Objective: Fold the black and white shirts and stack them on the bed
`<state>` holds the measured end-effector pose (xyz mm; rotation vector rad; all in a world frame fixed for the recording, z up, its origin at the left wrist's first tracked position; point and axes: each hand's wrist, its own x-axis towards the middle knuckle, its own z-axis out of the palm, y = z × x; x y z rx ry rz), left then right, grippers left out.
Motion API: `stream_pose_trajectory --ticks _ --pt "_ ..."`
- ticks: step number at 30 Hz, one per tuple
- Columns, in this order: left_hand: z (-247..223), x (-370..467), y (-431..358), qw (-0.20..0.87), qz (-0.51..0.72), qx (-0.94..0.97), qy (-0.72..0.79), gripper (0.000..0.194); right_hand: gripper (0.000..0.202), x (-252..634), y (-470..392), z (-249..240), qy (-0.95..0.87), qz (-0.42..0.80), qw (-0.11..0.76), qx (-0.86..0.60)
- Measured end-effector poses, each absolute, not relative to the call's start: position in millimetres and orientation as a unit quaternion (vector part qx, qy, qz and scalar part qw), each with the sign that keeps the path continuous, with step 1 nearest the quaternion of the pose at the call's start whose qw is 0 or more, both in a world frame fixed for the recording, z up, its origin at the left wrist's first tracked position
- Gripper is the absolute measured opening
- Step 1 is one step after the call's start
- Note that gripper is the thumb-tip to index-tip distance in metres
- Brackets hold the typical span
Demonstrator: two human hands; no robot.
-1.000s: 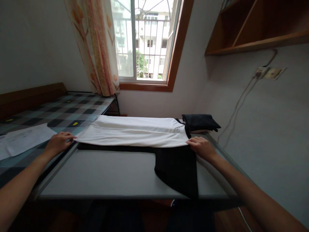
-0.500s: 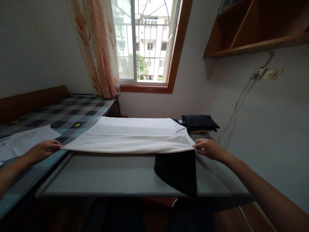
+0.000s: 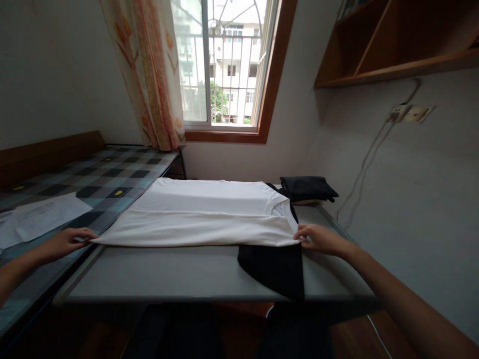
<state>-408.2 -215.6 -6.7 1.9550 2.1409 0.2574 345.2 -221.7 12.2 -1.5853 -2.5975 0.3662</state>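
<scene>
A white T-shirt with black sleeves (image 3: 209,202) lies sideways across the grey table (image 3: 160,274), its neckline toward the right. My left hand (image 3: 71,242) pinches the near corner of its hem, just past the table's left edge. Near the neckline, my right hand (image 3: 318,239) pinches the same near edge at the shoulder. Between the two hands the white cloth is stretched nearly straight and lies low over the tabletop. One black sleeve (image 3: 275,269) spreads flat toward the table's front edge; the other shows only in part at the far side.
A folded dark cloth (image 3: 309,188) sits at the table's back right corner. To the left, a bed with a checked cover (image 3: 134,172) holds some papers (image 3: 48,217). A wooden shelf (image 3: 396,75) hangs on the right wall, above a socket with cables (image 3: 407,113).
Both hands have come lower and nearer to me, bringing the shirt's near edge down toward the tabletop. More of the white cloth now lies over the base of the near sleeve.
</scene>
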Motion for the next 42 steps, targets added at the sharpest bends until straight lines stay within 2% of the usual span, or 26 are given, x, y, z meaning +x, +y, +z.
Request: stream_pose_trajectory --ticks 3,6,8,12,16,25,35,39,42 --pt "-5 -407 -201 0.194 0.098 0.664 0.715 0.044 0.032 341 -213 7 -0.832 0.151 0.056 -0.531" --pt "3 -387 -181 0.113 0.149 0.66 0.728 0.052 0.036 337 -195 0 -0.814 0.127 0.137 -0.55" --pt "7 -358 -167 0.107 0.17 0.692 0.693 0.054 0.033 335 -180 -8 -0.796 0.123 0.185 -0.563" --pt "-1 -283 -138 0.125 0.205 0.775 0.585 0.049 0.031 333 -155 -24 -0.76 0.177 0.224 -0.584" --pt "-23 -224 -115 0.11 0.215 0.817 0.523 0.046 0.039 335 -145 -38 -0.737 0.229 0.252 -0.584" --pt "-53 -191 -96 0.106 0.204 0.819 0.526 0.033 0.042 341 -141 -52 -0.708 0.247 0.311 -0.584" --pt "-63 -190 -95 0.024 0.207 0.814 0.542 0.034 0.03 327 -148 -58 -0.714 0.133 0.301 -0.618" --pt "-63 -194 -99 -0.032 0.186 0.798 0.572 0.044 0.026 327 -150 -58 -0.723 0.123 0.279 -0.62" --pt "-65 -196 -100 -0.072 0.17 0.779 0.599 0.052 0.019 317 -151 -51 -0.709 0.067 0.248 -0.657"
